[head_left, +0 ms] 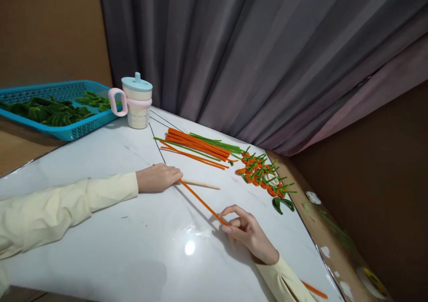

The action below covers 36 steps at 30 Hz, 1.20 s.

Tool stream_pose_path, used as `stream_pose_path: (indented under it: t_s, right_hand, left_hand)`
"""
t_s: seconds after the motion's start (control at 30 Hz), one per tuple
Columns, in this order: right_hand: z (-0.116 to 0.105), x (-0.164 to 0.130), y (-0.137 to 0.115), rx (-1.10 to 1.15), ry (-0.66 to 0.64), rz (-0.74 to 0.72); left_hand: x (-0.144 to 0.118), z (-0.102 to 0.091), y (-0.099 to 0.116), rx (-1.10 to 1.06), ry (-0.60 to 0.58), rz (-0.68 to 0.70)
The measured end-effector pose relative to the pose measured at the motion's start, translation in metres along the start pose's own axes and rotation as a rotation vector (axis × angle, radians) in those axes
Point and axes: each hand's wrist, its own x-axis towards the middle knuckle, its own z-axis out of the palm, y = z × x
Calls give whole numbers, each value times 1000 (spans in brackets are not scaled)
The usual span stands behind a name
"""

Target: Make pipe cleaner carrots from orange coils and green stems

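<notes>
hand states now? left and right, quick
Left hand: closed on one end of the long orange pipe cleaner and the thin wooden stick.
Right hand: fingertips pinch the pipe cleaner's other end.

The worktop (100, 159) is looking like glossy white marble, smooth, and it is reflecting a lamp. The orange stem (200, 201) is showing a fuzzy, matt pile. The stick (203, 185) is looking like plain pale wood. The basket (67, 130) is appearing as blue perforated plastic. The curtain (267, 61) is hanging as soft matt cloth.
</notes>
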Motion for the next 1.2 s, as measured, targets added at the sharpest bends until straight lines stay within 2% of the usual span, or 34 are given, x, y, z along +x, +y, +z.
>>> stream_pose_path:
  t_s: [0.07, 0.13, 0.27, 0.33, 0.4, 0.47, 0.53, 0.6, 0.73, 0.83, 0.9, 1.0, 1.1, 1.2]
  right_hand:
    - [0, -1, -1, -65, -15, -28]
    - [-3, -2, -5, -246, -27, -76]
    - [-24, -2, -18, -825, -25, -169]
    - [-41, 0, -30, -1087, 46, -221]
    - [-56, 2, -47, -1381, 164, -325]
    - [-67, 7, -70, -1582, 230, -461]
    - [-72, 14, -96, -1686, 265, -619]
    - [-72, 25, -124, -1763, 342, -685]
    - [-69, 63, -172, -1727, 593, -832]
    - [-64, 98, -193, -1570, 737, -888]
    - [-55, 116, -193, -1485, 718, -847]
    - [-30, 122, -175, -1381, 623, -739]
    - [2, 104, -147, -1267, 533, -734]
    - [27, 82, -125, -1235, 397, -693]
  left_hand:
    - [0, 1, 0, 4, 31, 14]
    - [0, 3, -1, 0, 56, 32]
    - [-1, 4, -2, -25, 65, 50]
    - [0, 4, -3, -50, 66, 57]
    - [0, 4, -3, -83, 68, 61]
    - [1, 4, -2, -123, 71, 60]
    - [1, 2, 0, -172, 75, 51]
    - [0, -2, 3, -226, 78, 33]
    - [0, -17, 11, -390, 76, -75]
    - [2, -30, 16, -820, 74, -197]
    - [5, -35, 17, -1064, 80, -264]
    - [9, -37, 18, -1372, 116, -431]
    - [14, -37, 16, -1620, 171, -538]
    - [17, -40, 16, -1671, 230, -564]
